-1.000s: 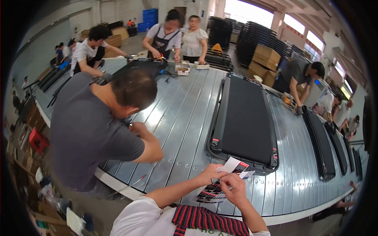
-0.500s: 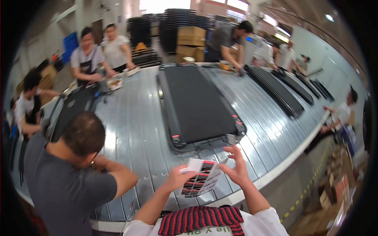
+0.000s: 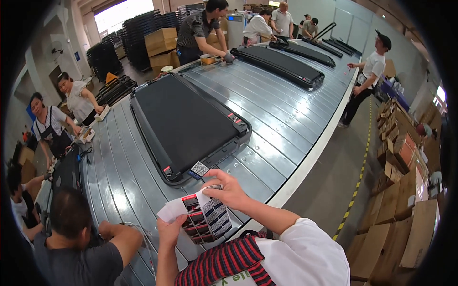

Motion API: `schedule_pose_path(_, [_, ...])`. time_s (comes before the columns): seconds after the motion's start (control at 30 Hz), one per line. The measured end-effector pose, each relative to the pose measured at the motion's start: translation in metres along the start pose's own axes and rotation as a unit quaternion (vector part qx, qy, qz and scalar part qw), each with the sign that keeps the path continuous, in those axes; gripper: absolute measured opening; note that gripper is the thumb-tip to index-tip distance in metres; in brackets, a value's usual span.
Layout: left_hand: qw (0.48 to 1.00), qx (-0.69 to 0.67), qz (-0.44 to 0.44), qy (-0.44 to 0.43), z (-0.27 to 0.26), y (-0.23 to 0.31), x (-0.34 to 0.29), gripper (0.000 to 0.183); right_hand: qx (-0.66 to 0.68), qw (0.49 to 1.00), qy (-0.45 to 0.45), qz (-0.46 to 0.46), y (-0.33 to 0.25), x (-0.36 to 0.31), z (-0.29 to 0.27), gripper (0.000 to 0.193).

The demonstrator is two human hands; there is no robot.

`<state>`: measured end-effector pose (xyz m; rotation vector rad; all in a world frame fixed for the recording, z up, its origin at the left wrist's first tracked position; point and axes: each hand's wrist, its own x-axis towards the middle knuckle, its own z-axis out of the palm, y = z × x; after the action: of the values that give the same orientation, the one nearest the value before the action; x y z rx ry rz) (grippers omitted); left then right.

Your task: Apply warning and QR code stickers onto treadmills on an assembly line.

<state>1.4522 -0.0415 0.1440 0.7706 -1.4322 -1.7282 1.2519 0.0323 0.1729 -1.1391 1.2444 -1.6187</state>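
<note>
Label sheet point(image 3: 204, 217) pinched between both hands: left point(image 3: 169, 232) lower edge, right point(image 3: 229, 190) top.

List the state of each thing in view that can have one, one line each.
Sticker sheet: held up in both hands above the conveyor edge.
Left hand: gripping the sheet's lower left edge.
Right hand: fingertips pinching at the sheet's top.
Near black treadmill: lying flat on the conveyor.
Conveyor: carrying several treadmills.
Cardboard boxes: stacked along the floor at right.
</note>
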Motion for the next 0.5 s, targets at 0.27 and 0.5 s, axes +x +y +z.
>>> schedule_pose_path(0.27, [0.991,0.127,-0.014,0.048,0.007,-0.018,-0.002,0.028,-0.040,0.999,-0.027,0.011,0.023,-0.009,-0.015,0.038])
schedule_pose_path(0.5, [0.977,0.206,-0.016,0.055,-0.007,-0.041,0.009,0.016,-0.030,0.998,-0.038,0.037,0.044,-0.002,-0.020,0.036])
